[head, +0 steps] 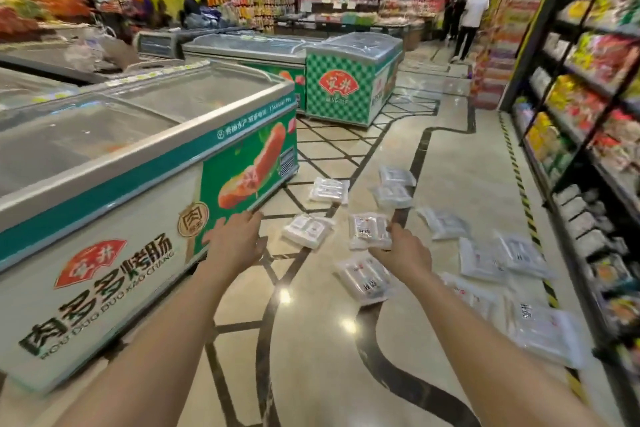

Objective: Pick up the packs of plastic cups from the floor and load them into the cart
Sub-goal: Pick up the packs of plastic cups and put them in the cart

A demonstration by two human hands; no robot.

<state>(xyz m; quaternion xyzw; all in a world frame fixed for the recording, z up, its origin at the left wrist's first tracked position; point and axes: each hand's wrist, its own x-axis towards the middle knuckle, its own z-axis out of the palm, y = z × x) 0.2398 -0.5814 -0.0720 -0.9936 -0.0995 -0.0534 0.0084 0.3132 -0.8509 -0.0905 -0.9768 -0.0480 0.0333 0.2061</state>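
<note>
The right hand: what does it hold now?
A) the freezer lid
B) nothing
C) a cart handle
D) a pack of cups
D: the right hand grips one pack of cups by its near edge, above the floor.

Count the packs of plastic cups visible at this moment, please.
11: far left pack, two stacked, centre-left, one in the right hand at, one below, five along the shelves. Blur may hide more.

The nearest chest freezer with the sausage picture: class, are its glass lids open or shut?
Shut. The white-and-green chest freezer shows its curved glass lids lying flat across the top, no gap visible.
</note>
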